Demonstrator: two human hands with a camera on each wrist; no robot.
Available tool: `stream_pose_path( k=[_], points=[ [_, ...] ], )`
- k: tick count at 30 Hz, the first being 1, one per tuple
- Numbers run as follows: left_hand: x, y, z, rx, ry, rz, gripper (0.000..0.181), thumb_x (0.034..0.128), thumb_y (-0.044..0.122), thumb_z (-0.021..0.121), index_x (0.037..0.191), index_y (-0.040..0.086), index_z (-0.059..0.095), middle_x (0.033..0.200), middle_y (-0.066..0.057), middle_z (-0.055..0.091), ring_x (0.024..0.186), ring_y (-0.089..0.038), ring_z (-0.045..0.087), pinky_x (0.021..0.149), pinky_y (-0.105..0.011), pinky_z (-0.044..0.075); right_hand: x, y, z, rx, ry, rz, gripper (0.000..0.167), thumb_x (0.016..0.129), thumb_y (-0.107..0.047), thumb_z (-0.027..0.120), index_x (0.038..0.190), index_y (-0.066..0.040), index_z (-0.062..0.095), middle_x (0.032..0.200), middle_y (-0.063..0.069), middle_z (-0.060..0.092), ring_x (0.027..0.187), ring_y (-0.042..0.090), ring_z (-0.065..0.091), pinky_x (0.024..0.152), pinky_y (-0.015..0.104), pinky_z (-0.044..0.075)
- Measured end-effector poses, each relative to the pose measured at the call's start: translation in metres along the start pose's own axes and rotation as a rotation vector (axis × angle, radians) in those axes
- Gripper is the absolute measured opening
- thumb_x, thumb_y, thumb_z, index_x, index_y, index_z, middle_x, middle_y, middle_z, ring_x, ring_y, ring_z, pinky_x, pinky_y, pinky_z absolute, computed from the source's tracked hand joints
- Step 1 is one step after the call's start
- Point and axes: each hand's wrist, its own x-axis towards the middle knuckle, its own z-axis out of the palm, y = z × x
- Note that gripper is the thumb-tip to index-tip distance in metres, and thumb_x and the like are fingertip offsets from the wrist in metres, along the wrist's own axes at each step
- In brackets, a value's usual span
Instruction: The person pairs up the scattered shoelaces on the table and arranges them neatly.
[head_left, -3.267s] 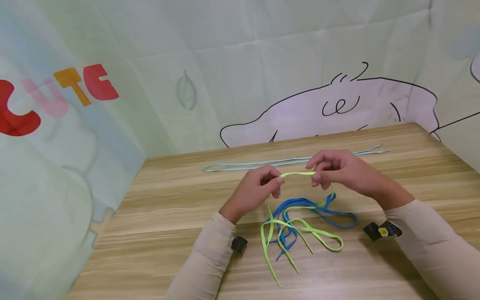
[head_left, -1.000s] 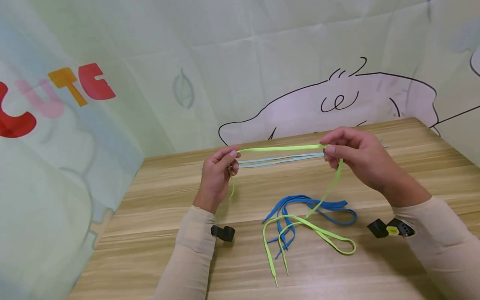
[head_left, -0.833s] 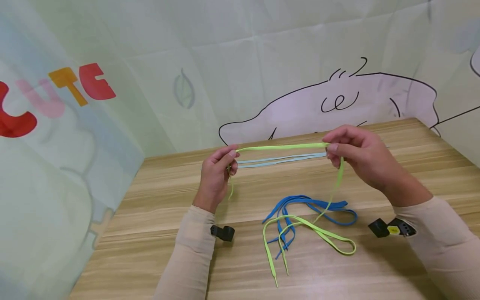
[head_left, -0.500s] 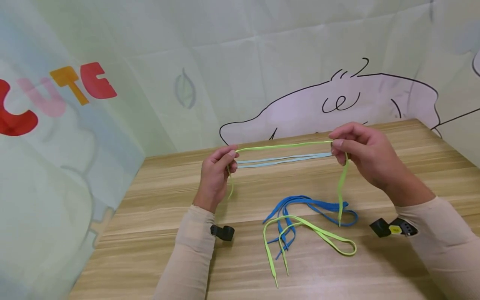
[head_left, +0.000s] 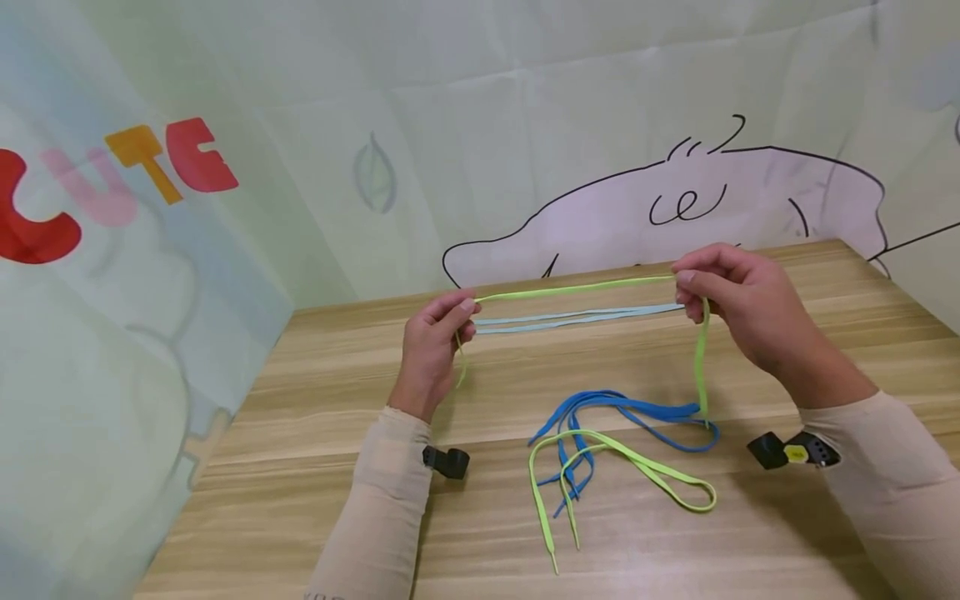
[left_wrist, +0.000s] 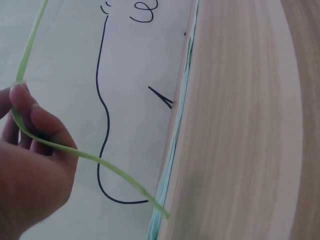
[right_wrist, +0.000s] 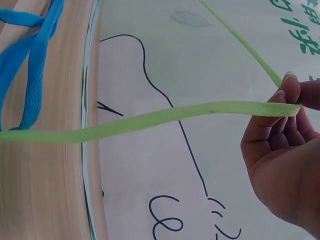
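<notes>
A yellow-green lace (head_left: 577,288) stretches nearly straight between the two hands above the table. My left hand (head_left: 431,354) pinches it between thumb and fingers, and a short end hangs below; the left wrist view shows this lace end (left_wrist: 120,175) too. My right hand (head_left: 753,312) pinches the other side, with a longer tail dropping toward the blue laces (head_left: 622,402). In the right wrist view the lace (right_wrist: 175,114) runs out from the fingertips of the right hand (right_wrist: 282,155). Another yellow-green lace (head_left: 652,468) lies folded on the table, partly over the blue ones.
Light blue laces (head_left: 570,319) lie lengthwise near the back of the wooden table (head_left: 315,467), partly behind the right hand. A printed cloth (head_left: 525,125) hangs behind and at the left. Black devices sit at the left wrist (head_left: 447,462) and right wrist (head_left: 793,451).
The hands have moved apart, lengthening the lace span between them. My right hand has slid rightward and up along the lace, and its tail has lifted off the folded yellow-green lace.
</notes>
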Motion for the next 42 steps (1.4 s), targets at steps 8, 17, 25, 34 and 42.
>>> stream_pose_path(
  k=[8,17,25,34,42],
  points=[
    [0.001,-0.003,-0.002,0.043,-0.002,-0.002,0.007,0.0952,0.006,0.069,0.101,0.007,0.071,0.088,-0.004,0.07,0.064,-0.008,0.059,0.063,-0.021,0.048,0.003,0.004,-0.004,0.0,0.021,0.016,0.006,0.097,-0.001,0.063,0.1,0.003,0.068,0.078,0.008,0.064,0.062,0.019,0.056,0.062,0.024,0.051],
    [0.001,-0.005,-0.003,0.087,0.0,-0.018,0.037,0.0953,0.008,0.069,0.122,-0.015,0.056,0.085,0.001,0.063,0.066,-0.009,0.058,0.062,-0.022,0.046,0.003,0.01,-0.009,-0.187,0.064,0.07,0.019,0.099,-0.014,0.064,0.105,0.004,0.066,0.079,0.006,0.064,0.065,0.019,0.057,0.064,0.024,0.052],
    [0.001,-0.006,-0.004,0.113,-0.012,-0.031,0.02,0.0948,0.008,0.069,0.11,-0.003,0.064,0.086,-0.001,0.061,0.068,-0.011,0.058,0.062,-0.022,0.046,0.005,0.012,-0.011,-0.156,0.065,0.091,0.012,0.099,-0.012,0.064,0.102,-0.001,0.067,0.08,0.005,0.064,0.066,0.018,0.057,0.066,0.023,0.052],
    [0.001,-0.007,-0.006,0.136,-0.011,-0.024,0.013,0.0947,0.01,0.07,0.106,0.004,0.068,0.088,-0.001,0.062,0.069,-0.011,0.058,0.063,-0.023,0.047,0.008,0.013,-0.013,-0.296,0.11,0.15,0.019,0.101,-0.02,0.062,0.106,-0.002,0.066,0.083,0.001,0.066,0.071,0.017,0.059,0.072,0.023,0.053],
    [0.002,-0.009,-0.01,0.172,-0.022,-0.04,0.028,0.0952,0.013,0.071,0.115,-0.006,0.066,0.092,-0.003,0.061,0.071,-0.012,0.057,0.065,-0.023,0.047,0.008,0.016,-0.021,-0.292,0.119,0.166,0.017,0.1,-0.02,0.064,0.106,-0.004,0.067,0.082,0.001,0.066,0.07,0.016,0.06,0.068,0.022,0.053]
  ],
)
